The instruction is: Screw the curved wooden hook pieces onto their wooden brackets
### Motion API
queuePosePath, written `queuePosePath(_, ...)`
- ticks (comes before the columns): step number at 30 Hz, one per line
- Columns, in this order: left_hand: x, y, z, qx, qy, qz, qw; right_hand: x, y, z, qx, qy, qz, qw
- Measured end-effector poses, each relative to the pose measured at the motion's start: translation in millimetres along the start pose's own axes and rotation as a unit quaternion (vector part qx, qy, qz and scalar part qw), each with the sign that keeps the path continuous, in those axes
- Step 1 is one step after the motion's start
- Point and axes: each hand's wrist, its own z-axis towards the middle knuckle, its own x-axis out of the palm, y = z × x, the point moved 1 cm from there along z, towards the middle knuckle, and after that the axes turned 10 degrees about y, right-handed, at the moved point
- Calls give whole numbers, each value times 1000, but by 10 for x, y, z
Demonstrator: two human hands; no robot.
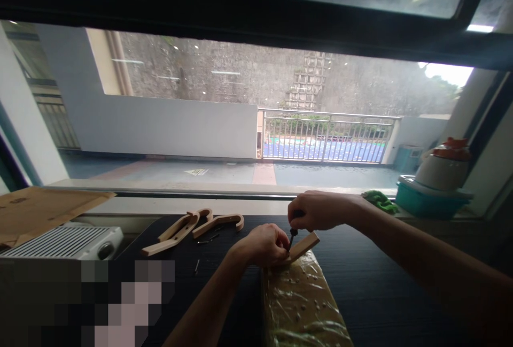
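Note:
My right hand (306, 211) is closed around the dark handle of a screwdriver (293, 233), whose shaft points down at a piece of light wood. That wooden hook piece (306, 245) lies across the far end of a block wrapped in clear tape (302, 293). My left hand (266, 244) grips the wooden piece beside the screwdriver tip, fingers bent; part of the piece is hidden under them. Whether a screw sits under the tip is too small to tell. Several more curved wooden hooks (218, 222) rest on the dark table to the left, with loose screws (196, 266) near them.
A brown paper envelope (52, 210) and a white slatted appliance (76, 241) stand at the left. To the right, a green cloth (380, 201) lies near a teal box (430, 197) with a white, orange-topped jug (444, 165) on it. The window ledge (192, 205) borders the black table (385, 283).

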Motion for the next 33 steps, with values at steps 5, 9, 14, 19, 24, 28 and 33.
queuePosePath(5, -22, -18, -19, 4, 8, -6, 1000, -48, 24, -55, 5, -35, -36, 999)
queuePosePath(9, -23, -16, -20, 2, 9, 0, 1000, -65, 15, -52, -18, -30, -36, 999)
queuePosePath(14, 0, 12, 4, 10, 5, 7, 1000, -26, -12, 45, -32, -56, -37, 997)
queuePosePath(19, 2, 19, 7, 15, 11, -3, 1000, -26, 18, 48, -43, -77, -38, 995)
queuePosePath(24, -15, 17, -2, 1, 10, -2, 1000, -86, 63, -56, -53, -84, -28, 995)
queuePosePath(28, -13, 14, -4, 5, 4, 3, 1000, -75, 46, -29, -69, -104, -29, 992)
queuePosePath(33, -9, -2, -6, 17, -2, 3, 1000, -24, 23, 59, -51, -131, -33, 990)
